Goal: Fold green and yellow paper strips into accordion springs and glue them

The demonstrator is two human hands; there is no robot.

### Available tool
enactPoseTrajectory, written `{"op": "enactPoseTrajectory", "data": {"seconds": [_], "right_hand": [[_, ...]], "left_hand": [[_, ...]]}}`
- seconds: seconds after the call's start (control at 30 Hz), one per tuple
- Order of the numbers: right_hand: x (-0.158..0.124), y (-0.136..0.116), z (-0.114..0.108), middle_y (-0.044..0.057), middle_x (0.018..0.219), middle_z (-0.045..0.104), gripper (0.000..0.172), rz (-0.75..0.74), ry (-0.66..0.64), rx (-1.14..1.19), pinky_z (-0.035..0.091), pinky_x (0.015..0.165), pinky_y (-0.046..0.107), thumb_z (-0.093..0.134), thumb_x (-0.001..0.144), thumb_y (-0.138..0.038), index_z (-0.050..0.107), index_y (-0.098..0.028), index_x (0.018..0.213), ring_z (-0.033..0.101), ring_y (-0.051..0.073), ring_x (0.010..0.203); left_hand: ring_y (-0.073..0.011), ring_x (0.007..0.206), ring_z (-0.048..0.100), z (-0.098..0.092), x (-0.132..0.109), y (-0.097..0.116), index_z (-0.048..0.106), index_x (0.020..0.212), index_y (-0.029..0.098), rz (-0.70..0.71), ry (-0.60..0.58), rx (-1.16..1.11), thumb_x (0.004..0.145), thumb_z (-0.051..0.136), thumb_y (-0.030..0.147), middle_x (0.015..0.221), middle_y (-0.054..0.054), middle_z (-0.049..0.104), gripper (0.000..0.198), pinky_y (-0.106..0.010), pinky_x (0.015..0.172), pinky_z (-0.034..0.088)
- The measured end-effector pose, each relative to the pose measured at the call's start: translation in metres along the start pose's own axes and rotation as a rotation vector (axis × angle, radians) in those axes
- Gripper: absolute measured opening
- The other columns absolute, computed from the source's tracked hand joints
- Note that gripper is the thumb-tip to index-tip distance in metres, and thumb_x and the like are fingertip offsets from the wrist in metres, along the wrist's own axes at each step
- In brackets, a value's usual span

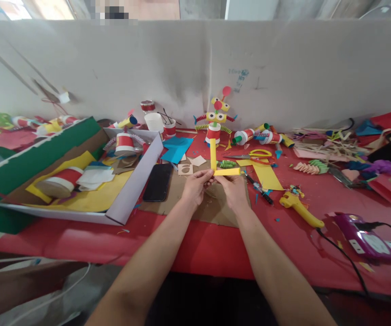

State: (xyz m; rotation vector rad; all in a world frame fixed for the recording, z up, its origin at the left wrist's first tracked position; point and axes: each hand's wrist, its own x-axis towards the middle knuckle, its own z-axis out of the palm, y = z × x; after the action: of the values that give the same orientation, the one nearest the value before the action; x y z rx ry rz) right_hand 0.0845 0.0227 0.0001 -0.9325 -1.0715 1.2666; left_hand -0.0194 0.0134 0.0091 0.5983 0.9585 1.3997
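Observation:
Two yellow paper strips (213, 154) meet in an L, one pointing away from me and the other lying to the right. My left hand (197, 184) pinches them at the corner. Close beside it, my right hand (232, 188) grips the strip on the right from below, its fingers partly hidden. Both hands are above a brown cardboard sheet (168, 206). Just past the strips lies a green folded paper spring (226, 164). Behind stands a paper-cup figure (213, 133) with folded spring arms.
On the left, a white-sided box (127, 194) holds paper and cup pieces, with a black phone (157, 182) beside it. To the right are scissors (261, 156), a yellow glue gun (300, 210) with a cord, and a purple power strip (361, 235). A grey wall (114, 68) bounds the back.

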Motion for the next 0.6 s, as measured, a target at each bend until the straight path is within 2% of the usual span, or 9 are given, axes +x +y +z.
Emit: {"op": "enactPoseTrajectory", "data": {"seconds": [0.13,0.33,0.6], "right_hand": [[-0.0020,-0.0034,0.0008,0.000,0.067,0.067,0.013,0.005,-0.077,0.013,0.049,0.067,0.030,0.064,0.065,-0.028,0.069,-0.018,0.073,0.060,0.015,0.064],[0.0006,0.0000,0.0035,-0.001,0.063,0.066,0.019,0.016,0.046,0.110,0.051,0.063,0.031,0.068,0.064,-0.034,0.066,-0.017,0.071,0.059,0.014,0.055],[0.0006,0.0002,0.0028,-0.001,0.061,0.065,0.015,0.030,0.031,0.139,0.051,0.062,0.031,0.069,0.064,-0.030,0.066,-0.016,0.069,0.058,0.013,0.051]], "left_hand": [[-0.0036,0.048,0.049,0.0023,-0.0014,-0.0015,0.067,0.072,0.011,0.063,0.029,0.006,0.059,0.074,0.026,0.055,0.001,0.058,0.021,-0.016,0.048,0.036],[-0.0056,0.053,0.053,0.0041,-0.0033,-0.0041,0.064,0.074,0.015,0.100,-0.013,-0.042,0.061,0.072,0.028,0.061,0.002,0.061,0.020,-0.019,0.056,0.041],[-0.0054,0.051,0.053,0.0048,-0.0042,-0.0009,0.061,0.074,0.015,0.074,-0.009,-0.074,0.063,0.069,0.023,0.059,0.003,0.059,0.016,-0.017,0.051,0.038]]}}
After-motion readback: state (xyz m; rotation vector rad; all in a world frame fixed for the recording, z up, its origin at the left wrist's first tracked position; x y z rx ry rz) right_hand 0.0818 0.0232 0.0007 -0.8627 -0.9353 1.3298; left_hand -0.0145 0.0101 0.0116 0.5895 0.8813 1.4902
